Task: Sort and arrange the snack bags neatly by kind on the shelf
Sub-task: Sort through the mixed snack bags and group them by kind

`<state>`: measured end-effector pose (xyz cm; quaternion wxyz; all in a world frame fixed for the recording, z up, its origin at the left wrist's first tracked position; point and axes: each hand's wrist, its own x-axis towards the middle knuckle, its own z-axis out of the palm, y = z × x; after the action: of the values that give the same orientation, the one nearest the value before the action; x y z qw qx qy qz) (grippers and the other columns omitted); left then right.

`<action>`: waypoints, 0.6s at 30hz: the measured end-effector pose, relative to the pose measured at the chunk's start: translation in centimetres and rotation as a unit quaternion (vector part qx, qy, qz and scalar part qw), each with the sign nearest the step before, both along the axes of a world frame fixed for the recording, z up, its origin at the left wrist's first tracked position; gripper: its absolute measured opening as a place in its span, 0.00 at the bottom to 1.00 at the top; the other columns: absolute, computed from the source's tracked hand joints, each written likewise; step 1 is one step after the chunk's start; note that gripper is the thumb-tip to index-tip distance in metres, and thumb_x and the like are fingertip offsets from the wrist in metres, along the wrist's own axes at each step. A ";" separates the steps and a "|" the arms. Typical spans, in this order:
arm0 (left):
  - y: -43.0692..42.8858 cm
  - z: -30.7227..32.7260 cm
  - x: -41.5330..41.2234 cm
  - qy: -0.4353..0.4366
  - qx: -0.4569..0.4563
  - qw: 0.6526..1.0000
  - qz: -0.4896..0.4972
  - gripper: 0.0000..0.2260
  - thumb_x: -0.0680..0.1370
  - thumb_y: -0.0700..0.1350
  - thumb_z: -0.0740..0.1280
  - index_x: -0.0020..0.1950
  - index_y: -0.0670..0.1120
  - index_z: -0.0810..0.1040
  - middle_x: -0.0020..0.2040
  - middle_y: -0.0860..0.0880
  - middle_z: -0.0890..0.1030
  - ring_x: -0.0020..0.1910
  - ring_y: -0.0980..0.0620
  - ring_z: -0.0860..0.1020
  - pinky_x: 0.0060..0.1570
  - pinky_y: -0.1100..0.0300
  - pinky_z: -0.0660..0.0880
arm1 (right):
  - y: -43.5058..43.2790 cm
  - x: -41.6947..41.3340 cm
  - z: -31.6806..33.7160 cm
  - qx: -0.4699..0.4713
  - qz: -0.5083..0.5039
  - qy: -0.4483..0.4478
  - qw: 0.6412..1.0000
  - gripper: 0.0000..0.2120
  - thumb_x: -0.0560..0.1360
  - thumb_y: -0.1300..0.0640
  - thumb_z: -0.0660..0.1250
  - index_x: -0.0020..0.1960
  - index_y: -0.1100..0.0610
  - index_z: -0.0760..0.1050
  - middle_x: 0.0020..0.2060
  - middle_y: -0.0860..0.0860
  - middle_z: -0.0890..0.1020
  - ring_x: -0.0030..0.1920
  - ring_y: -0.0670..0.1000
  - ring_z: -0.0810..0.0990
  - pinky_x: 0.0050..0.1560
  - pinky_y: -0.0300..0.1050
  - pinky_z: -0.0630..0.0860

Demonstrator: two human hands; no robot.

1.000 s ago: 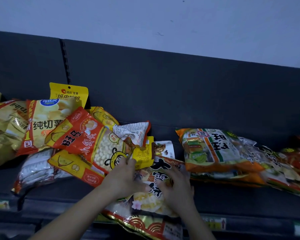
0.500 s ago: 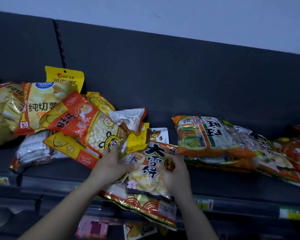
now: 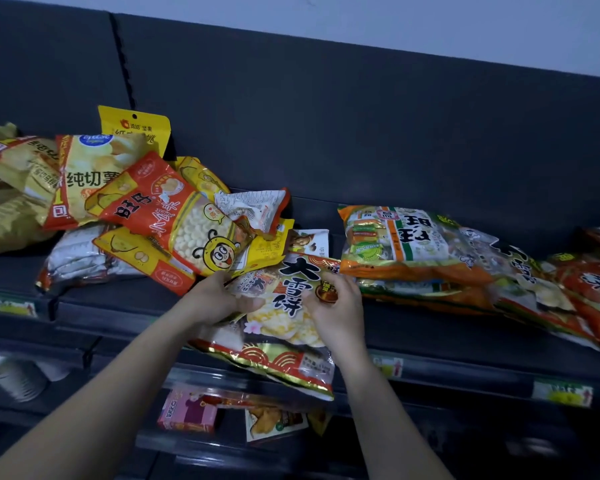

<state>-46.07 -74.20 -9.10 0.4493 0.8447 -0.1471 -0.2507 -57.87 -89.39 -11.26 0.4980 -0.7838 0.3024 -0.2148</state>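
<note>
Gripping the snow-cracker bag by its two long sides, left hand and right hand curl round it. It lies just left of the green-striped bag, long axis running toward the person; the right hand is nearer that bag.

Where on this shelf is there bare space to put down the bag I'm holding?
Bare shelf shows along the front edge below the left pile, and again before the right stack. The gap between them holds your bag, left hand and right hand. Left pile is crowded, bags overlapping.
</note>
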 end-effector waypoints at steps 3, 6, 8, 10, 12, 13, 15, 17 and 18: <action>0.0 0.6 -0.3 0.046 -0.036 0.998 0.015 0.38 0.68 0.45 0.78 0.73 0.41 0.64 0.60 0.46 0.76 0.56 0.47 0.76 0.53 0.57 0.72 | 0.5 -1.4 0.3 0.029 -0.030 -0.007 0.999 0.24 0.77 0.51 0.69 0.71 0.52 0.69 0.71 0.48 0.65 0.64 0.48 0.70 0.62 0.44 0.70; 0.6 1.5 -0.7 0.089 -0.073 0.993 0.010 0.49 0.58 0.47 0.81 0.75 0.40 0.62 0.66 0.42 0.75 0.59 0.43 0.76 0.56 0.51 0.75 | 1.2 -2.5 0.7 0.088 -0.035 -0.019 0.995 0.25 0.76 0.52 0.69 0.71 0.52 0.68 0.64 0.47 0.73 0.59 0.46 0.75 0.61 0.48 0.74; 1.1 1.8 -0.9 0.116 -0.108 0.987 0.013 0.49 0.59 0.45 0.80 0.76 0.39 0.60 0.67 0.40 0.73 0.55 0.44 0.76 0.49 0.52 0.77 | 1.6 -3.3 1.3 0.123 -0.027 -0.032 0.991 0.21 0.77 0.56 0.69 0.68 0.51 0.69 0.53 0.41 0.75 0.50 0.40 0.76 0.50 0.39 0.75; 1.7 1.7 -1.2 0.129 -0.142 0.981 0.027 0.40 0.68 0.39 0.76 0.75 0.38 0.59 0.66 0.40 0.73 0.50 0.48 0.75 0.43 0.59 0.72 | 1.7 -4.0 2.0 0.150 -0.033 -0.046 0.987 0.18 0.77 0.58 0.68 0.66 0.52 0.71 0.51 0.42 0.75 0.48 0.40 0.75 0.48 0.39 0.73; 2.3 1.5 -1.1 0.136 -0.167 0.976 0.031 0.40 0.70 0.38 0.75 0.76 0.38 0.57 0.71 0.40 0.69 0.57 0.46 0.73 0.51 0.59 0.69 | 1.7 -4.9 2.6 0.171 -0.042 -0.060 0.983 0.17 0.77 0.59 0.68 0.64 0.53 0.71 0.56 0.47 0.76 0.53 0.45 0.76 0.50 0.42 0.73; 2.6 1.7 -1.2 0.138 -0.176 0.974 0.030 0.42 0.69 0.40 0.76 0.77 0.38 0.56 0.73 0.40 0.67 0.64 0.44 0.71 0.55 0.58 0.67 | 1.8 -5.3 3.0 0.174 -0.044 -0.067 0.981 0.17 0.77 0.60 0.68 0.65 0.54 0.72 0.57 0.47 0.77 0.54 0.46 0.76 0.49 0.41 0.74; 3.2 1.8 -1.1 0.142 -0.186 0.972 0.021 0.47 0.65 0.43 0.78 0.77 0.39 0.55 0.74 0.39 0.65 0.70 0.42 0.67 0.63 0.56 0.66 | 2.1 -6.3 3.4 0.181 -0.041 -0.086 0.979 0.18 0.77 0.61 0.68 0.66 0.54 0.72 0.60 0.48 0.77 0.56 0.47 0.77 0.44 0.37 0.75; 3.6 2.2 -1.3 0.148 -0.203 0.968 0.018 0.48 0.63 0.44 0.78 0.77 0.39 0.56 0.73 0.40 0.66 0.70 0.42 0.67 0.63 0.55 0.66 | 2.4 -7.1 3.9 0.191 -0.039 -0.107 0.975 0.17 0.77 0.60 0.69 0.65 0.54 0.73 0.61 0.48 0.76 0.56 0.46 0.78 0.41 0.35 0.75; 3.7 2.3 -1.5 0.145 -0.212 0.966 0.019 0.48 0.64 0.44 0.77 0.77 0.39 0.56 0.74 0.40 0.66 0.70 0.43 0.67 0.62 0.56 0.66 | 2.4 -7.4 4.1 0.196 -0.038 -0.118 0.973 0.17 0.77 0.59 0.69 0.65 0.54 0.73 0.62 0.48 0.77 0.58 0.47 0.77 0.44 0.35 0.75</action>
<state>-47.55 -70.55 -6.80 0.6389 0.6875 -0.1142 -0.3256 -65.23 -86.97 -7.19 0.6655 -0.6282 0.3075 -0.2607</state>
